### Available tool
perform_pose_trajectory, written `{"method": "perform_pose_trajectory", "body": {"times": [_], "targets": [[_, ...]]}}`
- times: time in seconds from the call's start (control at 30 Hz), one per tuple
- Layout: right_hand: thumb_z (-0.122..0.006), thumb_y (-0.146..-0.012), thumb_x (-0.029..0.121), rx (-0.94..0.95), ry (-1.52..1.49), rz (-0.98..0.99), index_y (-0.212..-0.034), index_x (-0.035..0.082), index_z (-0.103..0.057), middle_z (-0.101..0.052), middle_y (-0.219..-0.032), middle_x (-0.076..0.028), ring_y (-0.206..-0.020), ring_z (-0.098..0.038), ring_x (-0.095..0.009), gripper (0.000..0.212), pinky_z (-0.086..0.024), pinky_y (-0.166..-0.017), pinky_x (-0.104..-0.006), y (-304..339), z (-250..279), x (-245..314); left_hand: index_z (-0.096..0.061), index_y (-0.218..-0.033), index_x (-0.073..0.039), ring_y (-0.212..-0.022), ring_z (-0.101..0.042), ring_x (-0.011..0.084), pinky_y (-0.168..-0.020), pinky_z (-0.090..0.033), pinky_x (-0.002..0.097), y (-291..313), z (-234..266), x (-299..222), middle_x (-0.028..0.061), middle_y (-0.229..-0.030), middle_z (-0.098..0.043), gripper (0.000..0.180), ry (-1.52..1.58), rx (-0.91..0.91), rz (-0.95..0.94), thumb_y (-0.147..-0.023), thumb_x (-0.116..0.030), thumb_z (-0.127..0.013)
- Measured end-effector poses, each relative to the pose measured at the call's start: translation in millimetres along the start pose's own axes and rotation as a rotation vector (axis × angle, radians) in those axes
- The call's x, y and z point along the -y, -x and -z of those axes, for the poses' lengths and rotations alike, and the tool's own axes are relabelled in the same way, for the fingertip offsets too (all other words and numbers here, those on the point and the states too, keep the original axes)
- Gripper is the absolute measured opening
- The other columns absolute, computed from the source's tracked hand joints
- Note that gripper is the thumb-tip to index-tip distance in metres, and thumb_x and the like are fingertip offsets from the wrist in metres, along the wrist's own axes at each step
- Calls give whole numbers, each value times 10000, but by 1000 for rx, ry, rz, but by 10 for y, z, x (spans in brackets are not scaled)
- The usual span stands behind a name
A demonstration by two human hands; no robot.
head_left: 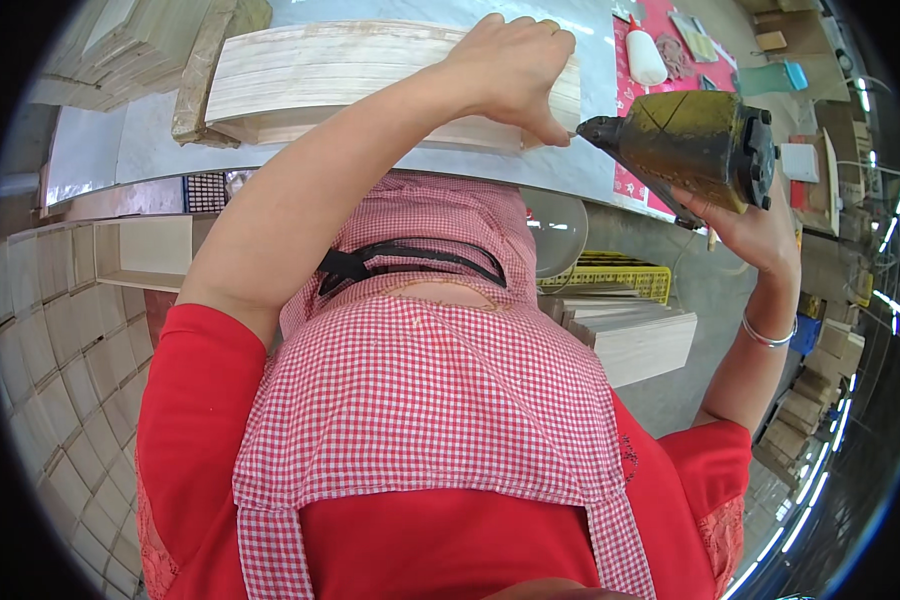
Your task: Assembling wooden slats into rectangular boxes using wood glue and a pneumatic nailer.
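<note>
A long pale wooden box [340,72] lies crosswise on the bench, its upper face streaked with grain lines. My left hand [510,75] is closed over its right end, fingers across the top and thumb on the near edge. My right hand [745,235] grips a yellow-and-black nail gun [685,140] by its handle, which is mostly hidden behind the tool body. The gun's dark nose points left and sits at the box's right end, close to my left thumb. Whether the nose touches the wood, I cannot tell. A worn wooden block [202,85] stands against the box's left end.
Thin boards [125,50] are stacked at the far left of the bench [370,165]. A white glue bottle [646,58] lies at the far right. Many open wooden boxes [65,330] are piled at left. Below the bench are boards [645,345] and a yellow crate [620,272].
</note>
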State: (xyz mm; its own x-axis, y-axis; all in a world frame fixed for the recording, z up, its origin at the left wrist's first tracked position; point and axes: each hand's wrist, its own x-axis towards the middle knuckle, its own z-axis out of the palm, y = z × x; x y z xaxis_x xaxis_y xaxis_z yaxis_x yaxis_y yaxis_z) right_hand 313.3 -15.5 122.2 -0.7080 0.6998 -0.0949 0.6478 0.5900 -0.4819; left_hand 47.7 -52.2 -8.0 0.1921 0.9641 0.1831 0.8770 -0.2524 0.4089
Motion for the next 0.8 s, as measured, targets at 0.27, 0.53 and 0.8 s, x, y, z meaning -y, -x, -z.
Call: {"method": "perform_pose_trajectory", "body": {"times": [0.27,0.53,0.8], "targets": [[-884,-762,157,17,-4,42,-1113,-17,-651,-724,-1037,-100,-917,-671,-169,457,-542,-836,-329,-35,3,0,-583,-1223,-10,-1123,-593,301,-924,-433,422,-8,8,-15,146,-1161,-629,822,-5,-12,-6,-596,-465,-855],[-885,-762,170,29,41,65,-1114,-10,-651,-726,-1040,-97,-916,-671,-163,459,-543,-828,-331,-47,-1,-4,-582,-1219,-14,-1118,-594,302,-929,-432,424,-12,7,-5,152,-1154,-630,815,1,-23,-8,-596,-461,-858],[-868,-776,176,5,24,97,-1099,-16,-653,-732,-977,-83,-853,-664,-151,433,-544,-786,-324,-198,74,23,-589,-1194,-2,-1112,-581,324,-949,-427,444,20,29,-25,154,-1141,-630,811,-27,-14,8,-591,-480,-844]]}}
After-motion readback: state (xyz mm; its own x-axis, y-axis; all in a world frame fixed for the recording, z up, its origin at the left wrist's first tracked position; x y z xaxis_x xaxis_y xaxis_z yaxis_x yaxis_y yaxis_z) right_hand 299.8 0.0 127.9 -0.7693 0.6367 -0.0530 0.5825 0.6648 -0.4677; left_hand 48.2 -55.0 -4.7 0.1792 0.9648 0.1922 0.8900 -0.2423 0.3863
